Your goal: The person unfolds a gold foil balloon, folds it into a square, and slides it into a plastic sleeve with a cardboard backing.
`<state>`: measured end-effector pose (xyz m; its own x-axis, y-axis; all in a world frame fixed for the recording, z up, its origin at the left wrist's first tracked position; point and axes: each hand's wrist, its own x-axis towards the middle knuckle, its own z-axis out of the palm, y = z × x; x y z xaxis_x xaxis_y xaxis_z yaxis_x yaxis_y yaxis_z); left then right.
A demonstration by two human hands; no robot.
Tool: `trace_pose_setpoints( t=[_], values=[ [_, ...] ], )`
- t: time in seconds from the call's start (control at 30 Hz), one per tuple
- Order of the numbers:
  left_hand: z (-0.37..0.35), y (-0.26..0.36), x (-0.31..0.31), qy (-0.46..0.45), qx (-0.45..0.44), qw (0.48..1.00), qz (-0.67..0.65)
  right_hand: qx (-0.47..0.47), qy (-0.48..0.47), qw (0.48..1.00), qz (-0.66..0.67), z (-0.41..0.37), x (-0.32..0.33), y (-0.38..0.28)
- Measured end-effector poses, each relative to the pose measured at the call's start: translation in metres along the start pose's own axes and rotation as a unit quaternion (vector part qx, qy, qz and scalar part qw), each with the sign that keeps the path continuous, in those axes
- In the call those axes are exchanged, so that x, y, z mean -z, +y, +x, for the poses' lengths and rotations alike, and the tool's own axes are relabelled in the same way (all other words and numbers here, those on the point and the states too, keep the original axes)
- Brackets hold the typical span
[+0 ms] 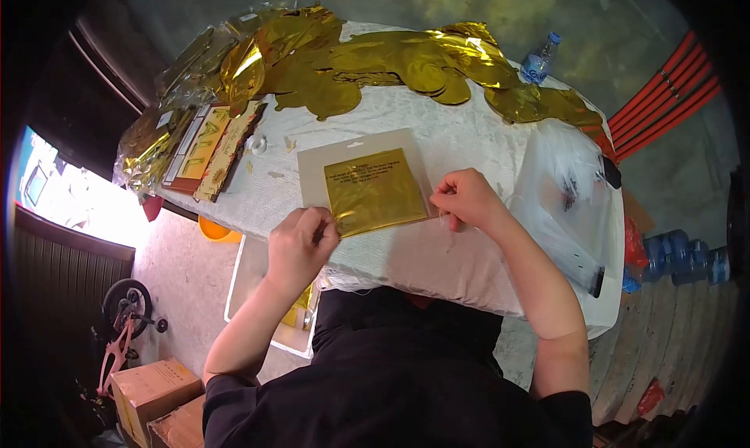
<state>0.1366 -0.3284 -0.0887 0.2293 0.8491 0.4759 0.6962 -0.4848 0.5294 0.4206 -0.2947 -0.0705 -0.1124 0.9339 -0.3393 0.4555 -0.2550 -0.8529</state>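
A clear plastic packet (316, 163) with a hang slot at its top lies on the white table cover in front of me. Inside is a folded square of gold foil (375, 194) with small dark print near its upper edge. At the packet's lower left corner, my left hand (301, 245) is closed with its thumb and fingers pinching the corner. My right hand (469, 200) pinches the right edge of the packet, its fingertips pressed together. Flat gold foil balloons (391, 61) with rounded outlines are spread along the far side of the table.
A water bottle (541, 59) stands at the far right. Clear plastic bags (558, 198) lie on the right side. Printed cards (215, 151) and a white tape roll (258, 144) are on the left. Below the near edge stands a white bin (248, 280); cardboard boxes (156, 389) sit lower left.
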Motion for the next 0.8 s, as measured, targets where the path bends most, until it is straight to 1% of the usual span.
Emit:
trace_pose_setpoints(
  t=[0.03,0.1,0.13,0.2,0.23,0.3,0.33,0.4,0.43,0.47,0.5,0.53,0.57,0.63,0.67,0.73,0.77,0.8],
  values=[
    [0.0,0.0,0.001,0.0,0.0,1.0,0.0,0.0,0.0,1.0,0.0,0.001,0.0,0.0],
    [0.0,0.0,0.002,-0.006,-0.028,0.997,0.065,0.013,-0.01,1.0,-0.002,0.003,0.0,0.001],
    [0.0,0.0,0.004,-0.007,-0.027,0.997,0.067,0.014,-0.011,1.0,-0.001,0.004,0.0,0.0],
    [0.0,0.002,0.008,-0.028,0.024,0.996,0.076,-0.004,-0.009,1.0,-0.019,0.004,0.0,-0.002],
    [-0.002,0.002,0.01,-0.028,0.025,0.996,0.077,-0.003,-0.01,1.0,-0.019,0.004,-0.001,-0.002],
    [-0.005,0.003,0.014,0.001,0.018,0.99,0.138,-0.002,-0.016,1.0,-0.015,0.004,-0.001,-0.001],
    [-0.009,0.003,0.015,0.001,0.015,0.99,0.138,-0.002,-0.013,1.0,-0.014,0.003,0.001,-0.001],
    [-0.017,0.001,0.017,0.008,0.027,0.98,0.196,0.021,0.034,0.997,-0.072,0.002,0.002,-0.001],
    [-0.019,0.001,0.019,0.0,0.028,0.98,0.197,0.023,0.034,0.997,-0.072,0.005,0.001,0.004],
    [-0.022,0.003,0.02,0.0,0.029,0.979,0.2,0.068,0.064,0.991,-0.099,0.007,-0.003,0.012],
    [-0.024,0.006,0.021,-0.039,0.106,0.98,0.166,0.112,0.094,0.981,-0.125,0.008,-0.006,0.017],
    [-0.026,0.009,0.022,-0.077,0.181,0.972,0.131,0.115,0.092,0.981,-0.124,0.008,-0.007,0.021],
    [-0.029,0.008,0.023,-0.075,0.181,0.972,0.133,0.128,0.101,0.977,-0.138,0.007,-0.008,0.021],
    [-0.035,0.004,0.022,-0.066,0.167,0.982,0.05,0.142,0.112,0.972,-0.151,0.003,-0.009,0.02],
    [-0.038,0.004,0.021,-0.066,0.165,0.983,0.052,0.144,0.117,0.97,-0.16,0.0,-0.01,0.017],
    [-0.044,0.003,0.019,-0.045,0.145,0.988,-0.023,0.145,0.123,0.968,-0.166,-0.003,-0.014,0.018],
    [-0.046,0.002,0.017,-0.046,0.144,0.988,-0.021,0.198,0.144,0.953,-0.18,-0.002,-0.016,0.023],
    [-0.046,0.001,0.015,-0.013,0.074,0.997,-0.005,0.251,0.165,0.934,-0.192,0.001,-0.018,0.027]
  ],
)
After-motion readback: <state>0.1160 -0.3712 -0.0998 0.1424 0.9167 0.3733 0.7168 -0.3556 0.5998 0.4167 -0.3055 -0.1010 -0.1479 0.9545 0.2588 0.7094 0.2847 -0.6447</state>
